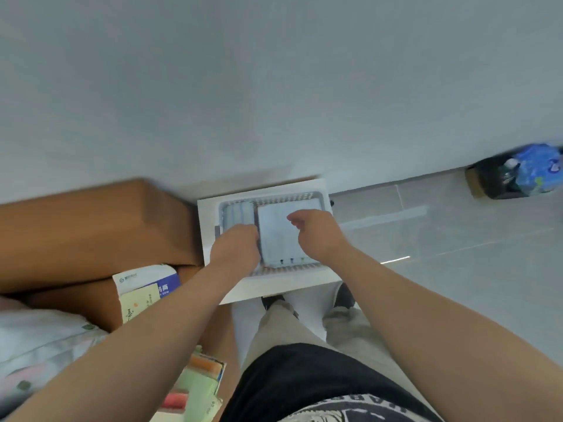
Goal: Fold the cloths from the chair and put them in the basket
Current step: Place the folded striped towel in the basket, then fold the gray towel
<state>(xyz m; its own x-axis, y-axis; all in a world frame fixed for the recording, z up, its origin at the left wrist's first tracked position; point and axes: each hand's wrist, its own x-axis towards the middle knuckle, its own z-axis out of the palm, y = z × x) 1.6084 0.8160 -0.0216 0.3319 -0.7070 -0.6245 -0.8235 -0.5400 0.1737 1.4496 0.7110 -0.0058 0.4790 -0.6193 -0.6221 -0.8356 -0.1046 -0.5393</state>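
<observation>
Pale-blue cloth [275, 239] in basket [274, 197] — left hand [234, 249] grips its edge, right hand [316, 234] loosely curled.

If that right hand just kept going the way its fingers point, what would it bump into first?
Most likely the folded pale-blue cloth lying in the basket. The right hand hovers over it, fingers aimed forward and down. How much gap remains is hard to judge from above.

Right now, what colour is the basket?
The basket is light grey, seen in the head view.
</observation>
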